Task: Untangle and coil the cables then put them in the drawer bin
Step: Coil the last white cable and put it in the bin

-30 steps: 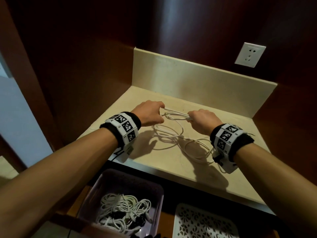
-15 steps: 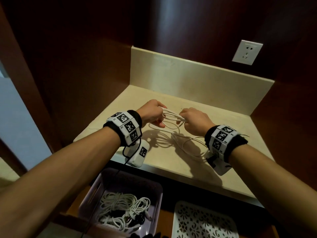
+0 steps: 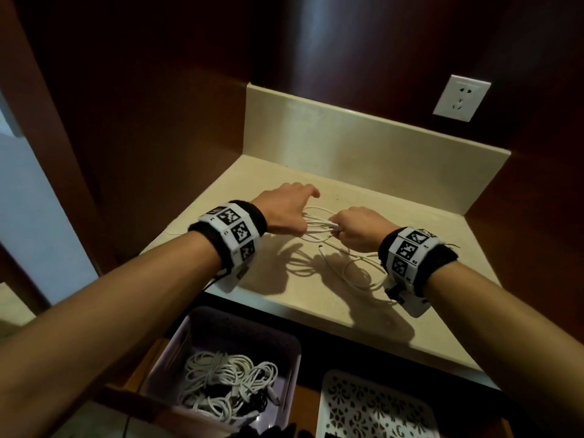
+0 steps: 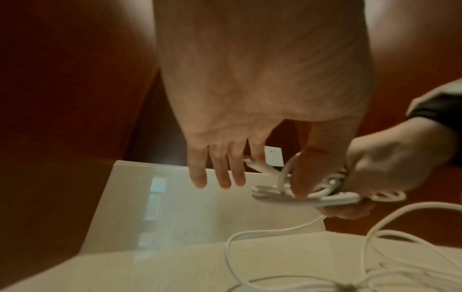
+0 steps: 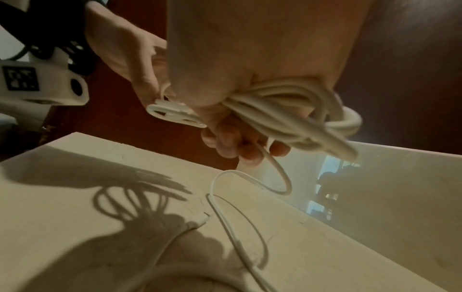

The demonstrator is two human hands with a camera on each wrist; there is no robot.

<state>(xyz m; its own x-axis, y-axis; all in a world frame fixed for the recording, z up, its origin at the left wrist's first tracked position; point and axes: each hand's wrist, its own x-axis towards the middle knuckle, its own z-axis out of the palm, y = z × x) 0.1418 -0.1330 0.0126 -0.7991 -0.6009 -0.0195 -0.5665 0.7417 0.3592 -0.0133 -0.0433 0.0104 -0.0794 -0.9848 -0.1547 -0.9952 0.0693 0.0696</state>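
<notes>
A white cable [image 3: 317,223] is gathered into loops between my two hands above the beige countertop [image 3: 398,200]. My right hand [image 3: 340,230] is fisted round the bundle of loops [image 5: 285,108]. My left hand [image 3: 304,216] pinches the other end of the loops with thumb and index finger, while its other three fingers [image 4: 217,173] stick out straight. The rest of the cable [image 3: 350,273] lies slack on the counter below my right wrist, with a plug end [image 3: 320,247] free. Below the counter's edge, a purple drawer bin [image 3: 284,346] holds several coiled white cables [image 3: 221,384].
A white lattice tray [image 3: 373,409] sits in the drawer to the right of the bin. A beige backsplash [image 3: 347,143] closes off the counter's rear, dark wood walls stand at both sides, and a white wall socket [image 3: 461,98] is mounted up at the right.
My hands have come closer together and the cable loops have bunched up in my right fist. My left hand changed from a curled grip to a pinch with three fingers spread.
</notes>
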